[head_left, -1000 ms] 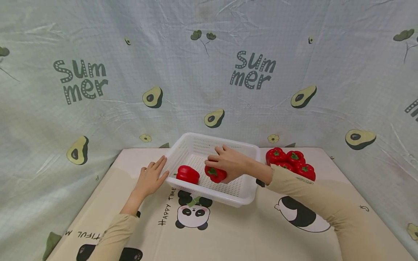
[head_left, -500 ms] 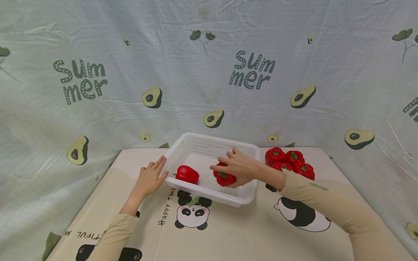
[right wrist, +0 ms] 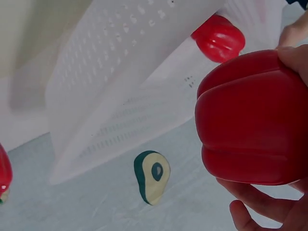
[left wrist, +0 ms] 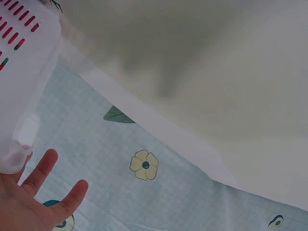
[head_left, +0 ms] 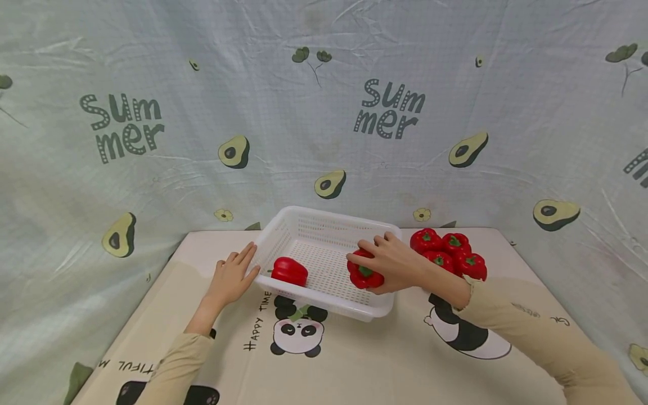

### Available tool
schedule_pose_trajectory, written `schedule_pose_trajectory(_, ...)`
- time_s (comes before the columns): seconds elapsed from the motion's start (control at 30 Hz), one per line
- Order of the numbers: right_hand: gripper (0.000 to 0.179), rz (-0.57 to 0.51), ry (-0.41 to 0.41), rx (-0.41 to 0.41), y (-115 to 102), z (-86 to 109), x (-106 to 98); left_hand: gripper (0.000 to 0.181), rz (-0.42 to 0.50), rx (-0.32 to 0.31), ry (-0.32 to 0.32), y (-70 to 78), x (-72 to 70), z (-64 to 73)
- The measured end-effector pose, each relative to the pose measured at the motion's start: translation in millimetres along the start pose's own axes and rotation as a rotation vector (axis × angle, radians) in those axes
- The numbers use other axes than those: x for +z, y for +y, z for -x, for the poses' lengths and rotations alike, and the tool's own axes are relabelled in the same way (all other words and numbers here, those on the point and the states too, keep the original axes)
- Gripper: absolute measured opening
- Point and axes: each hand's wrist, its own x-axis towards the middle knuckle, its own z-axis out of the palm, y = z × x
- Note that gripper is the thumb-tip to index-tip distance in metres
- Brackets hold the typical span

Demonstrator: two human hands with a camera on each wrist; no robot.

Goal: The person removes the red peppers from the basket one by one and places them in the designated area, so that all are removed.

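My right hand (head_left: 396, 263) grips a red bell pepper (head_left: 365, 277) over the right part of a white perforated plastic basket (head_left: 324, 254). In the right wrist view that bell pepper (right wrist: 248, 120) fills the right side, with fingers above and below it. Another red bell pepper (head_left: 289, 271) lies on its side in the basket's left front corner, its stem to the left. My left hand (head_left: 230, 281) touches the basket's left rim, fingers fairly straight. The left wrist view shows the spread fingers of that hand (left wrist: 36, 202) beside the basket corner (left wrist: 29, 96).
Several red bell peppers (head_left: 457, 243) stand grouped on the table right of the basket, green stems up. A pale tablecloth (head_left: 374, 360) with panda prints covers the table. Behind it hangs a light curtain (head_left: 283, 112) printed with avocados.
My right hand has moved rightward within the basket area, carrying the bell pepper with it. My left hand and the other bell peppers have stayed put.
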Motion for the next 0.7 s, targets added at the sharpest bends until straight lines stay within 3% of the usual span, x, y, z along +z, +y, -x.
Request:
schedule_pose_trajectory(0.33,0.075,-0.019,0.134,0.12,-10.6,27.2,-3.7,0.056,0.0,-0.005,-0.002,0.6,0.6,-0.6)
schedule_pose_trajectory(0.7,0.082,-0.112,0.154,0.232,-15.7,59.8,-5.6,0.055,0.002,-0.003,0.004,1.0,0.3,0.1)
